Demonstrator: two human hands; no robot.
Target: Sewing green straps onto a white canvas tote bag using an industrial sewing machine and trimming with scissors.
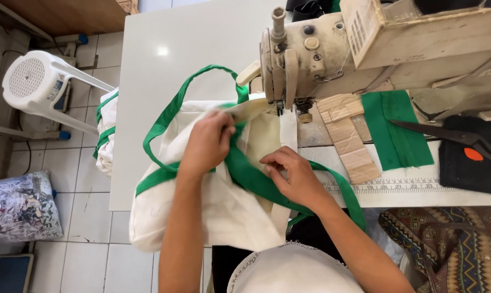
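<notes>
On white sewing table (164, 81): left hand (206, 142) pinching cream bag (223, 201) edge toward needle, right hand (294, 176) pressing green strap (256, 182) flat, nearer the body.

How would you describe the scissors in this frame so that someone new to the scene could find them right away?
Start at the cream sewing machine on the white table, then look to its right edge. There, below the machine's arm, the scissors lie on a black mat beside a green cloth strip. They are the only dark metal blades there, pointing left towards the strip.
</notes>
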